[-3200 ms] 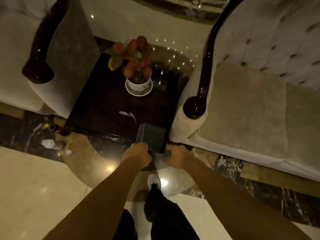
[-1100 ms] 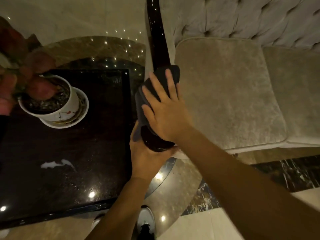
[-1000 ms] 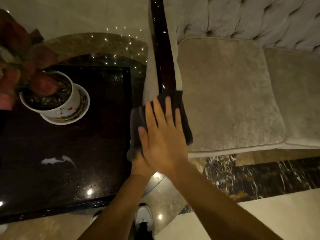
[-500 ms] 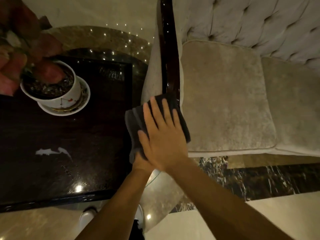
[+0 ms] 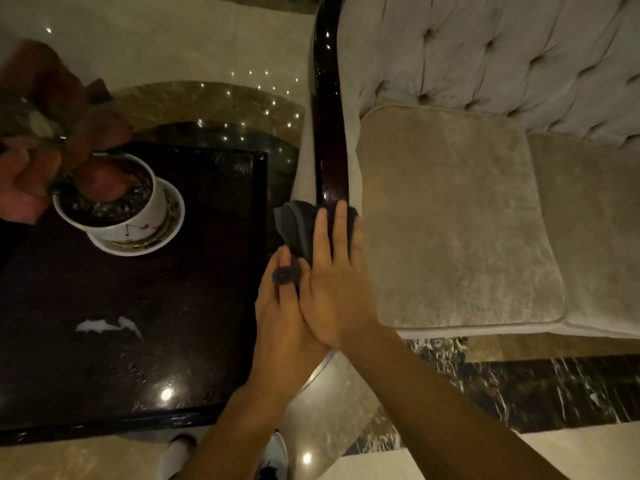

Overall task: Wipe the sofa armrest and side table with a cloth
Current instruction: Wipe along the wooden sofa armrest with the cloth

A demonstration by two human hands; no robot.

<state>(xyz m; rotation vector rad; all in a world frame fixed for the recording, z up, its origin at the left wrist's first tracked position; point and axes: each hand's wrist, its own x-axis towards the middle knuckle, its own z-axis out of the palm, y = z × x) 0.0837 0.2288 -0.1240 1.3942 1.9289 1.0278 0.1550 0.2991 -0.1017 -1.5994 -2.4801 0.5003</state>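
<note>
pressing cloth (image 5: pixel 298 226) under right hand (image 5: pixel 329 282), on armrest (image 5: pixel 330 133), left hand (image 5: pixel 280 317) alongside

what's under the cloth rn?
The dark wooden armrest runs under the cloth; its front end is covered by cloth, right hand and left hand.

We are seeing the dark cloth (image 5: pixel 300 226) lying bunched over the glossy dark wooden armrest (image 5: pixel 330 140), with the polished dark side table (image 5: pixel 194 306) standing just left.
</note>
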